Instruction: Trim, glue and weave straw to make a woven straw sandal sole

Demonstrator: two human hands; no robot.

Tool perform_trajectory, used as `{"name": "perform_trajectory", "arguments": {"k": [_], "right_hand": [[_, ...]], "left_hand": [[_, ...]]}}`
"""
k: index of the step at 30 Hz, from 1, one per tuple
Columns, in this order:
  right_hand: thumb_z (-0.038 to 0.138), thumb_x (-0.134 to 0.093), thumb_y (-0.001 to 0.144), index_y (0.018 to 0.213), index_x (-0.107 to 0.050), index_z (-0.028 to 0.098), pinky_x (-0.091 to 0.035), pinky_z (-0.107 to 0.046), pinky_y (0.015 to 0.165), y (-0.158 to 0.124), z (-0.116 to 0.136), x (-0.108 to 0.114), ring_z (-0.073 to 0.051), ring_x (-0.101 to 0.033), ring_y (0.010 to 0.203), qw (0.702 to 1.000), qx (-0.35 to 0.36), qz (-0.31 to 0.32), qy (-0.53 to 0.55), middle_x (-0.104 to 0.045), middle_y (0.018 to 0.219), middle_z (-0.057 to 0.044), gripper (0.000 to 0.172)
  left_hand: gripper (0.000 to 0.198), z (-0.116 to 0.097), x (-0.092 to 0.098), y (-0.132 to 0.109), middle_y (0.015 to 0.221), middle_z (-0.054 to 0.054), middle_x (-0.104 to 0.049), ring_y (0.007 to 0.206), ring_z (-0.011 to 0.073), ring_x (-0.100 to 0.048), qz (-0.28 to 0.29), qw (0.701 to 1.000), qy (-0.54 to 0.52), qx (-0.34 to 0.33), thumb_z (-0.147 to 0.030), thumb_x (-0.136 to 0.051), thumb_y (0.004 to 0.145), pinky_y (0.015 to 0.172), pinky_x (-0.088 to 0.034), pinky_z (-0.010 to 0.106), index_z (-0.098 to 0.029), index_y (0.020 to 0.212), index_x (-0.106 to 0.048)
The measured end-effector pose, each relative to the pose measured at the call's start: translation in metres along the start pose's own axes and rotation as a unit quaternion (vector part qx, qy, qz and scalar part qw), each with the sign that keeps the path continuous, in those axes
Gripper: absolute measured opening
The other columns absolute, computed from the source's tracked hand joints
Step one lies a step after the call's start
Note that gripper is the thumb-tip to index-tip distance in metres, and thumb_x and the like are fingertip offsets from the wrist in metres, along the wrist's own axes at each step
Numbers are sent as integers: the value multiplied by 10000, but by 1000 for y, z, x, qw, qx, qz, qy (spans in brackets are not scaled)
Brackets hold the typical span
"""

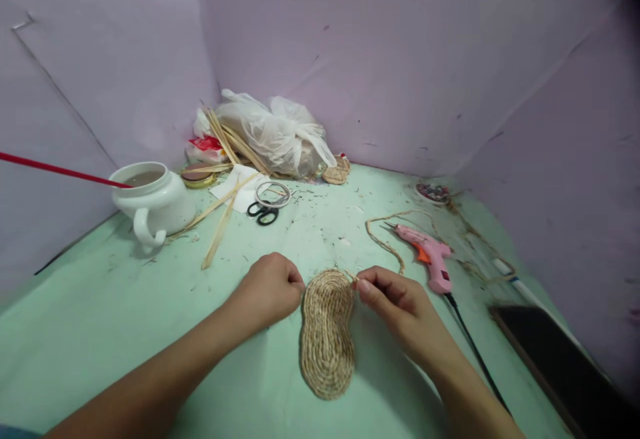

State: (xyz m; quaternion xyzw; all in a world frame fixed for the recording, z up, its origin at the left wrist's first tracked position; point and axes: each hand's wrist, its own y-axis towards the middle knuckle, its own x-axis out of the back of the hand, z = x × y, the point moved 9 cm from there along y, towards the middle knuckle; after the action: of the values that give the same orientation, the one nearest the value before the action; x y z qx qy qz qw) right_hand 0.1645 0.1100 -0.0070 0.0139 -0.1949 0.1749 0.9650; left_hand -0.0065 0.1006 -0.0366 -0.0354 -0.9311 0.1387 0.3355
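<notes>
A flat, shoe-sole-shaped piece of coiled jute cord (326,336) lies on the pale green table (100,319) in front of me. My left hand (270,289) is closed, its fingertips pinching the piece's upper left edge. My right hand (395,302) is closed in a pinch on the jute cord (385,242) at the piece's upper right edge. That loose cord loops away across the table toward the back right.
A pink glue gun (429,256) with a black cable lies right of my hand. Black scissors (264,212), a metal ring (273,194), straw strips (220,222), a white pot (153,199), a plastic bag (273,132) and a dark board (560,366) surround the work. Lilac walls enclose the table.
</notes>
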Motion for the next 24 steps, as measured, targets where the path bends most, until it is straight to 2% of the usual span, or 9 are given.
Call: {"name": "perform_trajectory", "arguments": {"k": [3,5,8,12,15,19,24], "right_hand": [[354,-555,774,765,-673,167,-431,-266,617,6,6,-16,-172,-563,675,1000,-8,3,25,-652,699,-34,221],[340,-564,760,796,-705,171,-440,-277,617,13,8,-24,-189,-584,684,1000,-15,6,3,-680,723,-44,223],[322,-542,766,820,-727,185,-420,-275,567,24,8,-33,-186,-574,628,999,-10,20,-38,-666,643,-27,237],[331,-527,779,900,-723,173,-431,-284,597,30,-8,-30,-200,-594,679,999,-34,-6,-14,-688,702,-37,279],[365,-550,781,898,-726,165,-443,-298,632,27,-18,-29,-207,-601,711,999,-43,-5,-1,-705,772,-58,290],[345,-566,784,839,-737,175,-441,-299,636,24,-21,-27,-193,-594,692,999,-35,13,6,-690,738,-61,247],[332,-572,775,858,-734,185,-447,-297,639,23,-22,-25,-190,-597,705,998,-49,9,29,-679,745,-63,233]], "left_hand": [[144,7,-10,1,407,-6,-494,384,101,-387,24,999,-27,25,-193,-510,584,396,-270,222,-162,467,-589],[135,12,-16,2,402,-8,-499,333,93,-377,46,996,-51,52,-201,-496,594,358,-257,214,-164,512,-596],[101,16,-22,5,392,-10,-509,271,91,-378,87,988,-85,91,-210,-499,595,314,-255,204,-169,532,-567],[77,14,-27,9,370,-4,-520,252,96,-381,141,976,-113,119,-205,-515,587,288,-241,192,-174,522,-543],[68,13,-28,13,362,-10,-518,244,87,-361,147,975,-114,118,-214,-543,577,289,-246,191,-164,554,-583],[93,12,-31,15,379,-15,-519,253,76,-335,149,976,-114,113,-225,-539,578,289,-245,191,-160,576,-605],[79,11,-38,8,402,-14,-530,284,73,-340,195,961,-138,136,-205,-496,544,295,-252,188,-173,543,-569]]}}
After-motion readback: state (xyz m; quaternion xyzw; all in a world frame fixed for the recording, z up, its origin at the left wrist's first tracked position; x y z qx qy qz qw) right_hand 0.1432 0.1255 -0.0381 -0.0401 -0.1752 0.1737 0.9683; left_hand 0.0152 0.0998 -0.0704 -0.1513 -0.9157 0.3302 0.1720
